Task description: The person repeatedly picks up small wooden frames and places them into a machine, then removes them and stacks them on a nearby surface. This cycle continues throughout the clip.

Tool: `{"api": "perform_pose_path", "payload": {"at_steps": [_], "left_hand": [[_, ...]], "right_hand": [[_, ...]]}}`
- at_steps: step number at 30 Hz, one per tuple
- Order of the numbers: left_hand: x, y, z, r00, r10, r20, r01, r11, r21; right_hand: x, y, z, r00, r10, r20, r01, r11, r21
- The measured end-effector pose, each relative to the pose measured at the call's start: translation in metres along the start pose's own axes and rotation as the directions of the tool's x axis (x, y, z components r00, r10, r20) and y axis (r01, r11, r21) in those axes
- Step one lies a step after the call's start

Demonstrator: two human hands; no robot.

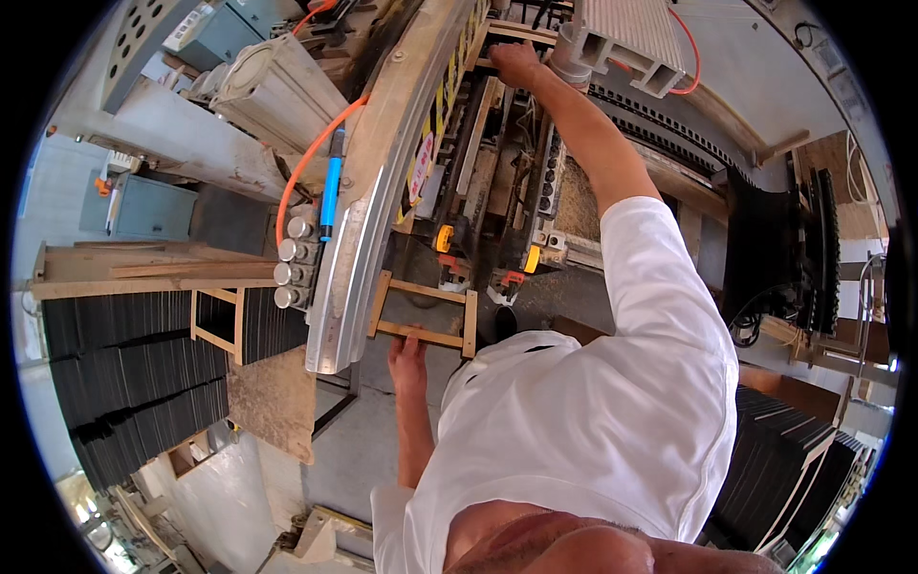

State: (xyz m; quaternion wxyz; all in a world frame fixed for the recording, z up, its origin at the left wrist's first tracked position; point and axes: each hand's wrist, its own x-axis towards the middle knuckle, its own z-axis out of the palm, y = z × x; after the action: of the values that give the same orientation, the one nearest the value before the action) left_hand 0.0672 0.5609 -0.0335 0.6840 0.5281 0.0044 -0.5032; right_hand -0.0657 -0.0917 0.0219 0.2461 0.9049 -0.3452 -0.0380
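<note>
Low at my left side, my left hand (pixel 408 364) grips the near rail of a small rectangular wooden frame (pixel 427 291); its fingertips lie on the rail. That frame is held in front of the near end of a machine with two long rails (pixel 469 182). My right arm stretches far forward over the machine. At its far end my right hand (pixel 516 64) is closed at a second wooden frame (pixel 521 33), its fingers curled at the frame's left side and partly hidden. Yellow and red clamp parts (pixel 445 239) sit at the rails' near ends.
A long metal beam (pixel 349 287) borders the machine on the left, with a blue pen-shaped tool (pixel 331 196) and an orange hose (pixel 298 177). Further left, another wooden frame (pixel 239 325) rests against stacked dark panels (pixel 115 368). A metal profile block (pixel 626 43) hangs near my right forearm.
</note>
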Motion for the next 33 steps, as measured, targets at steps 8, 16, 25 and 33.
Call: {"api": "perform_pose_path", "payload": {"at_steps": [8, 16, 25, 33], "left_hand": [[0.000, -0.027, -0.001, 0.998, 0.025, -0.064, -0.025, 1.000, 0.009], [-0.019, -0.041, 0.002, 0.990, 0.057, -0.128, -0.059, 0.998, -0.012], [-0.029, -0.048, -0.006, 0.978, 0.054, -0.203, -0.059, 0.998, -0.019], [-0.027, -0.053, -0.017, 0.959, 0.152, -0.240, -0.114, 0.980, 0.164]], "right_hand": [[-0.024, -0.028, -0.089, 0.981, 0.123, 0.151, -0.162, 0.945, 0.285], [-0.040, -0.025, -0.115, 0.980, 0.165, 0.114, -0.180, 0.975, 0.130], [-0.035, -0.024, -0.114, 0.971, 0.193, 0.143, -0.208, 0.973, 0.104], [-0.031, -0.030, -0.119, 0.974, 0.196, 0.111, -0.190, 0.980, -0.058]]}}
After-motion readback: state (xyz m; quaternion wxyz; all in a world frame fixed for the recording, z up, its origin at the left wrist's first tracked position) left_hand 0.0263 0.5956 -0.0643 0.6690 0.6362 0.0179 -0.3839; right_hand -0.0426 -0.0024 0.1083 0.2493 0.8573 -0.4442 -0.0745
